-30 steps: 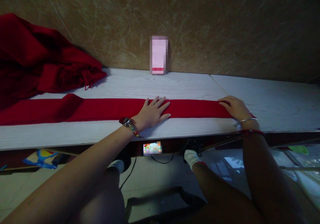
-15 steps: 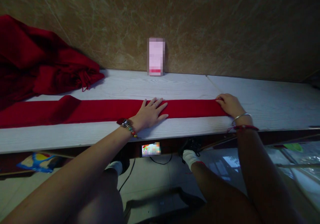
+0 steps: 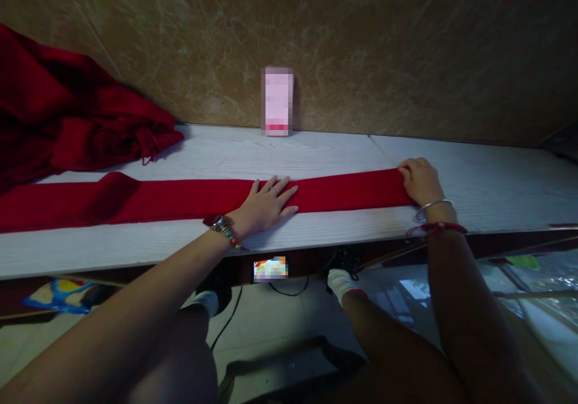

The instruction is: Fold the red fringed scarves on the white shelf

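A long red scarf (image 3: 180,198) lies stretched flat along the white wooden table (image 3: 316,151). My left hand (image 3: 266,202) presses flat on the scarf's middle, fingers spread, a watch and bead bracelet on the wrist. At the scarf's right end, my right hand (image 3: 419,181) has its fingers curled over the edge of the cloth, gripping it; that wrist wears a silver bangle and a red cord.
A heap of red fringed cloth (image 3: 67,121) sits at the back left against the brown marbled wall. A small pink box (image 3: 277,101) stands at the wall. Below the table edge are my knees, cables and a small screen (image 3: 270,269).
My right hand has slid left and slightly away along the scarf's right end, lifting that end a little toward the wall. The left hand stays pressed in place.
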Demonstrator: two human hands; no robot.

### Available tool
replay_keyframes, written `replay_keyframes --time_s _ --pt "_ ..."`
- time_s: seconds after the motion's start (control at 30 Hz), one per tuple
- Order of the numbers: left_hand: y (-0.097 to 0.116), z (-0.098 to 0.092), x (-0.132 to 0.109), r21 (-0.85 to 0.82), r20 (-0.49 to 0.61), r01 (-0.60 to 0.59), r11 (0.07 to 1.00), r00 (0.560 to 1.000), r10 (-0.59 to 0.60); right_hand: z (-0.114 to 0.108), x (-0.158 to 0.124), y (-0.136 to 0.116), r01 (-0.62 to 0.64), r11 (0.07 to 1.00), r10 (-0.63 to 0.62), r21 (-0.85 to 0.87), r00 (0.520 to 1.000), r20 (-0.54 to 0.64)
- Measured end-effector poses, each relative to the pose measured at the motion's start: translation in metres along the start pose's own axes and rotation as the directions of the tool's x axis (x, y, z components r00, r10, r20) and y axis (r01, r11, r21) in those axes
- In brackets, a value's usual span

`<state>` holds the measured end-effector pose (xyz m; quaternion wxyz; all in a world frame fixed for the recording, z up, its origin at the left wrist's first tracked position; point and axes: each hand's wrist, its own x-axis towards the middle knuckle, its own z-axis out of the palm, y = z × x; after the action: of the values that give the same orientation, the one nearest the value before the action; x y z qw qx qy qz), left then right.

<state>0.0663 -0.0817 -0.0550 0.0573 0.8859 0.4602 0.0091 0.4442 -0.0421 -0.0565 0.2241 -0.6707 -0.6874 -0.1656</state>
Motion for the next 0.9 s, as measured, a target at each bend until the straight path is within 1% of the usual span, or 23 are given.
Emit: replay_keyframes --time_s 0.13,0.2,0.27,0.4,0.5,0.57,0.63,0.67,0.7,0.73,0.77,0.83,0.9 --pt "0.003 -0.003 -0.002 0.024 0.032 0.009 1.0 0.999 -0.01 0.013 -0.002 -0.005 -0.061 0.998 0.063 -0.015 0.988 0.138" --pt "0.004 -0.004 -0.002 0.033 0.034 0.012 0.999 0.999 -0.013 0.018 -0.004 -0.005 -0.098 0.995 0.1 -0.019 0.981 0.169" --pt "0.004 -0.004 -0.003 0.039 0.03 0.016 0.999 0.999 -0.017 0.02 -0.005 -0.005 -0.143 0.99 0.142 -0.01 0.977 0.159" --pt "0.004 -0.003 -0.003 0.043 0.023 0.022 0.999 0.999 -0.023 0.014 -0.009 -0.007 -0.196 0.98 0.195 0.039 0.98 0.047" --pt "0.004 -0.004 -0.004 0.044 0.025 0.017 0.999 1.0 -0.018 -0.003 -0.011 -0.001 -0.239 0.97 0.242 0.051 0.968 -0.065" --pt "0.004 -0.005 -0.005 0.043 0.033 0.017 0.999 0.999 -0.019 -0.018 -0.012 0.01 -0.295 0.954 0.301 0.058 0.942 -0.149" --pt "0.004 -0.005 -0.005 0.044 0.043 0.017 0.999 0.999 -0.019 -0.031 -0.013 0.021 -0.365 0.925 0.381 0.108 0.893 -0.24" --pt "0.004 -0.006 -0.004 0.045 0.049 0.018 0.999 0.999 -0.02 -0.035 -0.015 0.025 -0.384 0.912 0.41 0.146 0.872 -0.267" --pt "0.004 -0.006 -0.004 0.047 0.055 0.02 0.999 0.998 -0.023 -0.037 -0.016 0.027 -0.386 0.905 0.423 0.182 0.864 -0.272" --pt "0.004 -0.006 -0.003 0.048 0.062 0.021 0.999 0.998 -0.024 -0.037 -0.018 0.028 -0.368 0.907 0.411 0.206 0.878 -0.244" --pt "0.003 -0.006 -0.003 0.048 0.069 0.021 0.999 0.997 -0.024 -0.034 -0.02 0.026 -0.333 0.918 0.374 0.214 0.909 -0.186" --pt "0.002 -0.006 -0.002 0.046 0.073 0.014 0.999 0.997 -0.017 -0.022 -0.023 0.019 -0.24 0.949 0.248 0.204 0.969 -0.014" --pt "-0.003 -0.005 -0.001 0.049 0.069 0.001 0.999 0.998 -0.004 -0.008 -0.025 0.013 -0.164 0.966 0.142 0.202 0.983 0.119"
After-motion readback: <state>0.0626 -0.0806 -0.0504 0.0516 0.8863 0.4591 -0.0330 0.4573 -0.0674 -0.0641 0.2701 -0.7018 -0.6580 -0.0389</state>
